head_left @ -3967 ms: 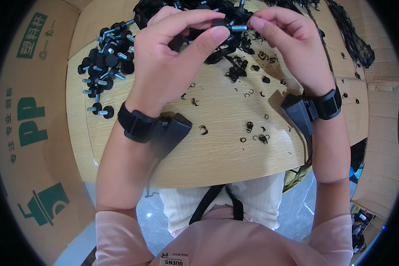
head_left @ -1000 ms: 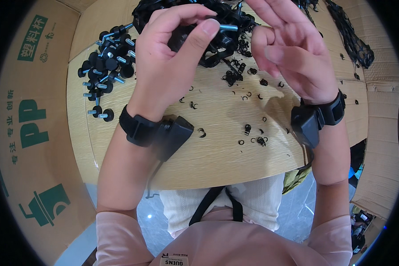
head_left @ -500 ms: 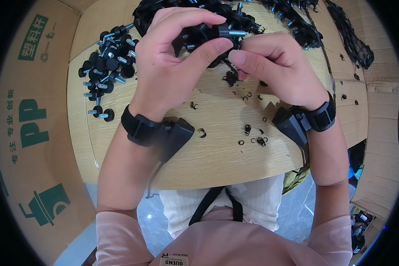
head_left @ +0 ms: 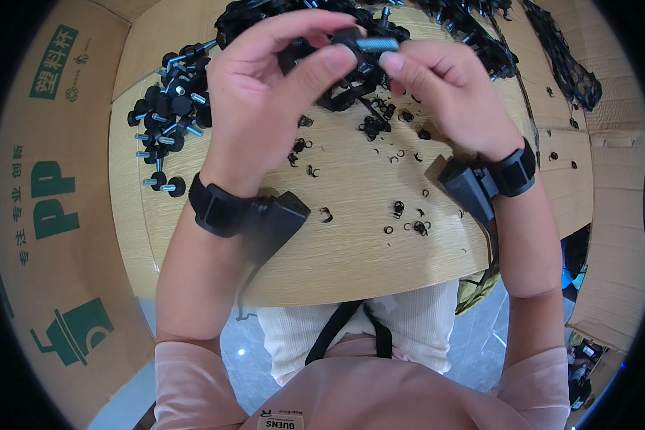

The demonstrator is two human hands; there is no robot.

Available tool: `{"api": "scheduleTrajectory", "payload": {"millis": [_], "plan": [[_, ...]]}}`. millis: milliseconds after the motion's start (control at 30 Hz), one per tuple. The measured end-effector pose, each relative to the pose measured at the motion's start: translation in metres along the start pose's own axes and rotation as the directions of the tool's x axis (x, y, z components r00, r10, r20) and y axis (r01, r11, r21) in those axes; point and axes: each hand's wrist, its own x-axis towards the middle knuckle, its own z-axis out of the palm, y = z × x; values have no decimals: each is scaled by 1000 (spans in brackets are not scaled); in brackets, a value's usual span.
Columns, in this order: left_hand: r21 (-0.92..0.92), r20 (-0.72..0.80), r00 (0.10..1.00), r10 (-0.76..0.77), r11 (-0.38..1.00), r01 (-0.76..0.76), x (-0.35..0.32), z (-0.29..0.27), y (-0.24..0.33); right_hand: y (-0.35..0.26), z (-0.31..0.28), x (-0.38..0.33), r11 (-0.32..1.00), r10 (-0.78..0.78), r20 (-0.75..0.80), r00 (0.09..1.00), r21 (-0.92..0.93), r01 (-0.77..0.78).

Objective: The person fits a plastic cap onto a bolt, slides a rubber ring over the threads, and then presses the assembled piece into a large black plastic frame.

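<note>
Between the thumb and fingers of my left hand (head_left: 265, 79) is a levelling foot with a round black head and a silver threaded stud (head_left: 377, 45). The stud points right, towards my right hand (head_left: 448, 89). The right thumb and forefinger are pinched together at the stud's tip; whatever lies between them is hidden. Under and behind both hands is a heap of black moulded pieces (head_left: 358, 89) with more studs sticking out. Left of my left hand lies a pile of similar levelling feet (head_left: 168, 107).
Small black rings and curled scraps (head_left: 419, 228) are scattered over the wooden table (head_left: 322, 265). A black net-like strip (head_left: 570, 64) lies on cardboard at the right. Cardboard walls (head_left: 57, 215) stand on both sides. Each wrist wears a black strapped device (head_left: 283, 218) with a cable.
My left hand has shifted slightly left, and the levelling foot has risen a little. The right fingers have moved up to the stud's tip from just below it.
</note>
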Motion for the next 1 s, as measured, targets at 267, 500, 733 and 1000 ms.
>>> {"api": "scheduleTrajectory", "payload": {"millis": [267,500,733,1000], "plan": [[675,99,969,225,701,-232,3,3,3,-16,-5,-10,950,-218,87,972,248,191],[630,161,981,113,753,-190,3,-4,3,-10,20,6,930,-128,-347,929,284,234],[312,92,992,-82,949,49,0,-4,-2,-2,7,0,823,-455,-163,875,-452,344],[112,50,998,-49,993,43,-1,-11,-3,-11,4,0,844,-295,-36,955,-478,243]]}}
